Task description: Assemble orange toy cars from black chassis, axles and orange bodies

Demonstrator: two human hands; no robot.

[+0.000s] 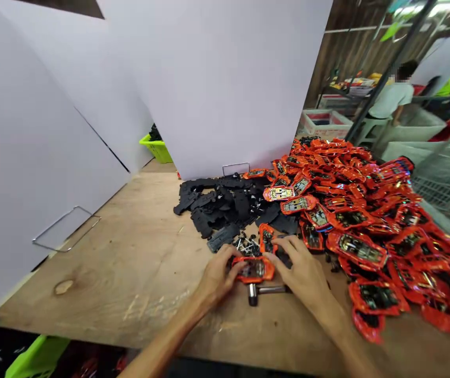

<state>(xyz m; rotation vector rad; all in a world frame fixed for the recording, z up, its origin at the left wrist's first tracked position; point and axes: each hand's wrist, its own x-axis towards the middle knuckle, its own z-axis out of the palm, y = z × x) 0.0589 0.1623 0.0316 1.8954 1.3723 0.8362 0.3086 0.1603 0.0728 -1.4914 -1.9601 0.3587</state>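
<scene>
An orange-red toy car body shell (pixel 266 270) lies underside up on the wooden table, its dark inside showing. My left hand (pixel 217 274) grips its left end between thumb and fingers. The thumb of my right hand (pixel 302 270) rests at its upper right edge, with the fingers curled above. A second red car shell (pixel 266 236) sits just behind, close to my right fingertips. Directly in front of the held shell lies a hammer (pixel 253 295), its handle running under my right hand. Small metal axles (pixel 245 245) are heaped behind my left fingers.
Black chassis plates (pixel 228 202) are piled at the table's middle back. A large heap of red car shells (pixel 351 210) covers the right side. White panels (pixel 225 79) stand behind, with a wire handle (pixel 67 231) at left. One person (pixel 392 97) sits beyond.
</scene>
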